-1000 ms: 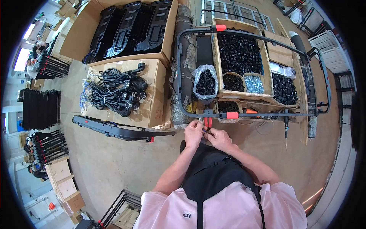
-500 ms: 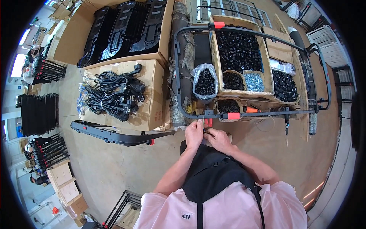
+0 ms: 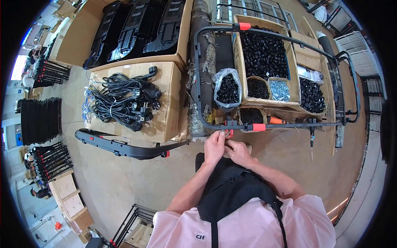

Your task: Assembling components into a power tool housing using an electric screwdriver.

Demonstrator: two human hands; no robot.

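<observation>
My left hand (image 3: pixel 215 147) is closed in a pinch just below the near bar of a black metal tube frame (image 3: pixel 302 124). Beside it my right hand (image 3: pixel 239 153) has its fingers curled in, nearly touching the left. What the fingers hold is too small and covered to name. A small red piece (image 3: pixel 230 133) shows at the left fingertips, under a dark bracket (image 3: pixel 230 122) on the bar. Red bands (image 3: pixel 259 127) wrap the tube, which rests over a bench of parts.
Within the frame stand a wooden box of black caps (image 3: pixel 264 53), a tub of silver screws (image 3: pixel 280 89) and a bag of black parts (image 3: pixel 228 89). Bundled power cables (image 3: pixel 124 99) lie on a carton at left. A long black cover (image 3: pixel 124 145) juts out below it.
The frame and bench sit slightly further right in view. Both hands have shifted a little right with them, staying close together and closed.
</observation>
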